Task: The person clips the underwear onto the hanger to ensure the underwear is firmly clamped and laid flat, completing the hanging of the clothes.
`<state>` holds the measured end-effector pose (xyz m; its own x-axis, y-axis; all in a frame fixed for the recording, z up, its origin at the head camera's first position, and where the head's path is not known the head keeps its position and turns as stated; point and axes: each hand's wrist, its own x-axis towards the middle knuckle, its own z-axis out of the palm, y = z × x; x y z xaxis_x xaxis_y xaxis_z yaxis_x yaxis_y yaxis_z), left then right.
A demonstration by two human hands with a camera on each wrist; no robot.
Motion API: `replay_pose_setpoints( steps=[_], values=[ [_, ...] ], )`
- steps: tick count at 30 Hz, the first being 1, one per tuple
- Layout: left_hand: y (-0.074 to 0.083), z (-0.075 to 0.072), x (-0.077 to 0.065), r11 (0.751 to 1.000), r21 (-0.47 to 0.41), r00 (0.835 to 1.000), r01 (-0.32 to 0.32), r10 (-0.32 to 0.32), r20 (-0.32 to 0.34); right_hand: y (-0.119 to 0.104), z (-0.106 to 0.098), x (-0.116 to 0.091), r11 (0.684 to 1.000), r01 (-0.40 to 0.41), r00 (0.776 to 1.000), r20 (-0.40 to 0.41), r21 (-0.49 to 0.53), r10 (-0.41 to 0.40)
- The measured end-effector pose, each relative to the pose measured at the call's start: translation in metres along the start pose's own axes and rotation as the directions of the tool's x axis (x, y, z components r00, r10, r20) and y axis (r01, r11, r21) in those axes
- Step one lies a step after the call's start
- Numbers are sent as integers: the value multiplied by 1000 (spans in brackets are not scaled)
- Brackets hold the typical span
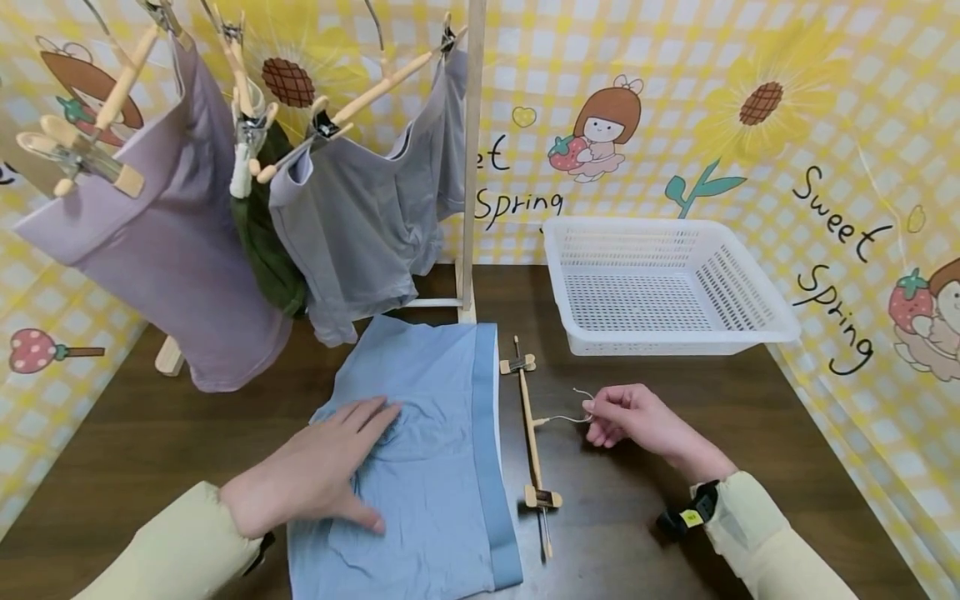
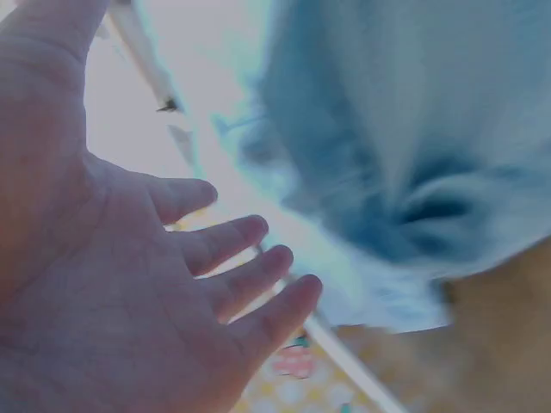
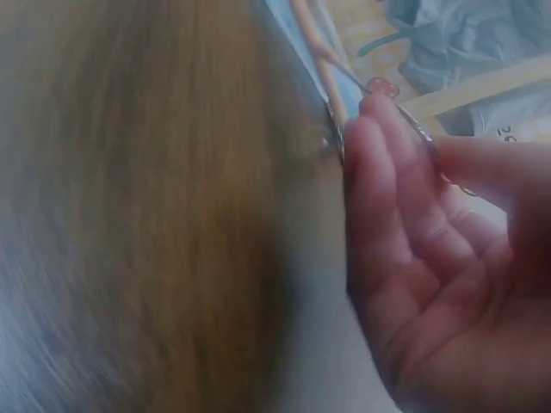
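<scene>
A pair of light blue shorts (image 1: 427, 467) lies flat on the dark wooden table, its wide waistband facing right. Over its left part is my left hand (image 1: 322, 471), fingers straight and spread, holding nothing; the left wrist view shows the palm (image 2: 129, 275) beside the blue cloth. Just right of the waistband lies a wooden clip hanger (image 1: 529, 425) with a clip near each end. Its thin metal hook (image 1: 564, 418) points right. My right hand (image 1: 630, 421) pinches that hook between thumb and fingertips, as the right wrist view also shows (image 3: 417, 116).
At the back left, a lilac garment (image 1: 187, 225), a dark green one (image 1: 262, 225) and grey shorts (image 1: 375, 200) hang from clip hangers beside a wooden rack post (image 1: 471, 167). A white perforated basket (image 1: 682, 337) stands at the back right. Yellow checked cloth (image 1: 825, 108) lines the walls.
</scene>
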<state>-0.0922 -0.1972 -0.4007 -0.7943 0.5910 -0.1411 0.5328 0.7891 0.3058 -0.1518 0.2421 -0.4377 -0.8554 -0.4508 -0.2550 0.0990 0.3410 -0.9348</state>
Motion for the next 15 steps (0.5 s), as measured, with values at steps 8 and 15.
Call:
replay_pose_setpoints(
  steps=[8, 15],
  values=[
    [14, -19, 63, 1000, 7, 998, -28, 29, -59, 0, -5, -2, 926, -21, 999, -41, -376, 6],
    [22, -13, 134, 999, -46, 1000, 13, -14, -27, -6, 1, 3, 791, -22, 995, -92, -612, -44]
  ],
)
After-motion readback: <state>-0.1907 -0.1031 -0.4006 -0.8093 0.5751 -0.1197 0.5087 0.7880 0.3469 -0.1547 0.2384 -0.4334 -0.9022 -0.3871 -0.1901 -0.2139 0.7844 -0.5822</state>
